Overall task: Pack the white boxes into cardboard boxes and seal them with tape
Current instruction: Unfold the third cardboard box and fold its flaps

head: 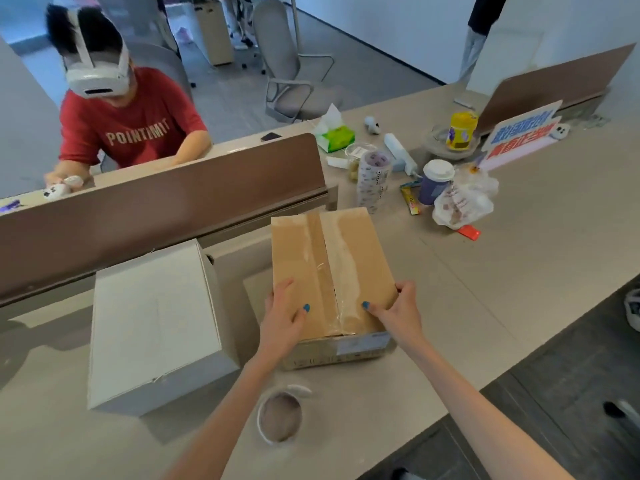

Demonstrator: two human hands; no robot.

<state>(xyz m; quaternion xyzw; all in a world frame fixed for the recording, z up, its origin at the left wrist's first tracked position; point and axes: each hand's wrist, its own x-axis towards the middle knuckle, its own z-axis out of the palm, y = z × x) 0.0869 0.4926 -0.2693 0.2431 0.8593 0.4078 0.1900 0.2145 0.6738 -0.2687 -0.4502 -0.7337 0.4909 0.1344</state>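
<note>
Fingers of the left hand [284, 287] lie fairly straight along the left edge of the cardboard box [360, 258], with the thumb spread onto its top. That hand looks to be pressing rather than clasping. Fingers of the right hand [406, 289] curl over the box's right edge with the thumb on top, so that hand grips it.

Furthest left on the tabletop [485, 306] stands one white box [152, 323], lid closed, just beside the cardboard box but apart from it. It lies to the left of the left hand [282, 320], the nearer hand for reaching it.

One roll of tape [280, 418] lies flat at the near edge, just in front of the cardboard box and beside the left forearm.

The single cardboard box sits in the middle with its long axis running away from the person. A strip of tape [323, 265] runs down that axis over the closed flaps. Both hands hold the near end, one on each side, the right hand [398, 315] at the near right corner.

By the look of it this box is already sealed, and sliding or turning it would take both hands together. No second cardboard box is in view for the white one.

Beyond, to the right, stands a paper cup [435, 181] among loose clutter.
</note>
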